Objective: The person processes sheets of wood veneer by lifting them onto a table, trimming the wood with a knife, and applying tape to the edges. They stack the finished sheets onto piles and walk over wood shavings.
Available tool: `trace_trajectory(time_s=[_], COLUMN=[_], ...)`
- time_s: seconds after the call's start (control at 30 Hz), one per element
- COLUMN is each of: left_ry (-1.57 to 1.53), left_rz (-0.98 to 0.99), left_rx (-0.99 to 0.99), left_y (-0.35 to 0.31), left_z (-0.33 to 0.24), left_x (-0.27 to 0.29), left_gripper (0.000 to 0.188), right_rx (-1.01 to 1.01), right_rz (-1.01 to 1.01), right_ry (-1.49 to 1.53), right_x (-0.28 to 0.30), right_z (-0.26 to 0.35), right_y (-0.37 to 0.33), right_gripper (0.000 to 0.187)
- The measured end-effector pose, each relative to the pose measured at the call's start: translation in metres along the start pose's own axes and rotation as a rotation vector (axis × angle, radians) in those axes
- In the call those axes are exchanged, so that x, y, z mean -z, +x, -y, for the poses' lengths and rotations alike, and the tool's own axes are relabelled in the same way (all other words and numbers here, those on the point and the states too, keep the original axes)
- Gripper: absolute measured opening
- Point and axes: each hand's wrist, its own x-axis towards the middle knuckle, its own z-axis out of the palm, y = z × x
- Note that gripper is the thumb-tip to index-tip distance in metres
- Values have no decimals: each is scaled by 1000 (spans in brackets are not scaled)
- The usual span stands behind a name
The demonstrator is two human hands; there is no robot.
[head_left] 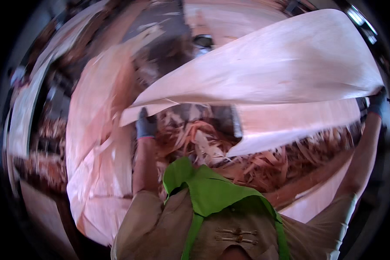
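Head view: gloved left hand (146,126) and right hand (378,104) are holding, grip clamped, opposite ends of a thin, pale, smooth sheet (268,67), bowing broadly above curled, ragged shavings (201,145), creased pinkish layers (97,104) lying left.

Pale sheet (268,65), probably veneer, bowed aloft
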Motion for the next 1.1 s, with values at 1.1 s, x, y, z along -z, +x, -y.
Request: trace_trajectory(time_s=[1.1], left_ry=[1031], left_rz=[141], left_rx=[-266], left_y=[63], left_z=[424], left_x=[-144], left_gripper=[16], right_rx=[212], right_rz=[-650], right_ry=[-770], right_x=[434], right_z=[-139], right_y=[41], right_gripper=[12])
